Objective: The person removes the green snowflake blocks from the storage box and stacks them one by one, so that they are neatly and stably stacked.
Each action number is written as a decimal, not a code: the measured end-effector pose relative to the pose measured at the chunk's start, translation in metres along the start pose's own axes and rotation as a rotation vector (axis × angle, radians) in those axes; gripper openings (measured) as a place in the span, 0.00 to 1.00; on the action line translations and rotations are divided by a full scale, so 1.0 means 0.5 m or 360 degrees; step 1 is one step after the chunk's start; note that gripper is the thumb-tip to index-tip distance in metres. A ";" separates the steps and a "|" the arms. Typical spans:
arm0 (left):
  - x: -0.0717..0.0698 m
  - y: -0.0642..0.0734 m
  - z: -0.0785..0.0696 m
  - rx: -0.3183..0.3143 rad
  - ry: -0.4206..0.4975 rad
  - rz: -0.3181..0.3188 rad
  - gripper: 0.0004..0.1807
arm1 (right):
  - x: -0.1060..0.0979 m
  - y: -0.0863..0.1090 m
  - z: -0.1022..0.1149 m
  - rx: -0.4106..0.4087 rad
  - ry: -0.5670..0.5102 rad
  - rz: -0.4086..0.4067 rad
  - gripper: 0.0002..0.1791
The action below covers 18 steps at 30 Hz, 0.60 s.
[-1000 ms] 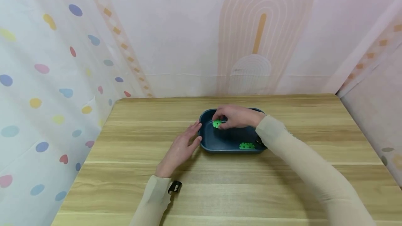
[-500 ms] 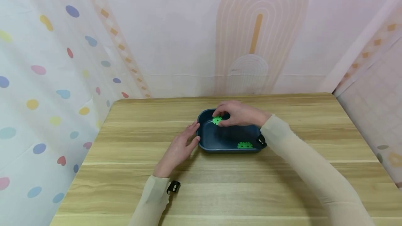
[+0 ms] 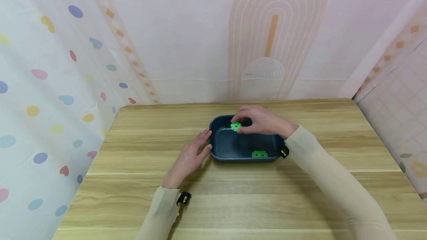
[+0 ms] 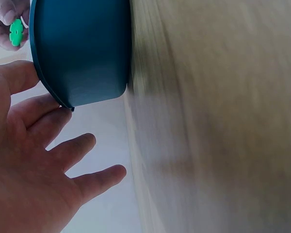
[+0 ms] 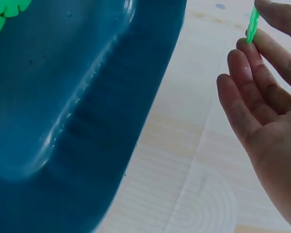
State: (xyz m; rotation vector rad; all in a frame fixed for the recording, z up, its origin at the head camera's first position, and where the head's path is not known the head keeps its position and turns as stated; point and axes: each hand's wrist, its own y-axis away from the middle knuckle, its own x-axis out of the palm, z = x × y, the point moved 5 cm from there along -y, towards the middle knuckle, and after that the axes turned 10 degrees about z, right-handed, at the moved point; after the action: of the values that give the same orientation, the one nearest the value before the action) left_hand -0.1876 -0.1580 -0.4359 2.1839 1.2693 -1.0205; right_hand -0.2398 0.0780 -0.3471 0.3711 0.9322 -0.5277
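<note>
My right hand [image 3: 263, 120] pinches a green notched plastic disc [image 3: 235, 126] between thumb and forefinger, above the back part of a dark blue tray [image 3: 233, 145]. In the right wrist view that disc [image 5: 252, 25] shows edge-on, and the other fingers are spread. Two similar green discs [image 3: 259, 153] lie joined or overlapping on the tray floor near its front right. My left hand [image 3: 187, 160] reaches to the tray's left end, fingertips at the rim; the left wrist view shows its thumb and fingers extended along the tray wall [image 4: 82, 53].
The tray stands on a wood-grain table [image 3: 160, 140]. A patterned cloth curtain [image 3: 190, 40] hangs behind the table's back edge, with more cloth at both sides. Black wrist straps [image 3: 184, 198] show at both sleeves.
My right hand has risen slightly and shifted a little to the right with the green disc pinched. My left hand stays at the tray's rim. The head view has tilted slightly.
</note>
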 end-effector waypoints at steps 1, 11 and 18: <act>0.000 0.000 0.000 0.0002 -0.0002 -0.0003 0.29 | 0.000 0.003 -0.001 0.0004 0.0001 -0.0008 0.18; 0.000 0.002 -0.001 0.0012 0.0006 -0.0013 0.29 | 0.001 0.040 -0.006 0.0028 -0.0019 -0.0110 0.19; 0.002 0.004 -0.001 0.0018 -0.0003 -0.0014 0.29 | 0.002 0.063 -0.006 0.0056 -0.0015 -0.0168 0.19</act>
State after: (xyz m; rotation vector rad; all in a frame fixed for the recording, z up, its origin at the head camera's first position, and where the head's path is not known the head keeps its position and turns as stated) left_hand -0.1854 -0.1579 -0.4363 2.1873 1.2763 -1.0351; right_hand -0.2231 0.1050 -0.3472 0.3521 0.9378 -0.6429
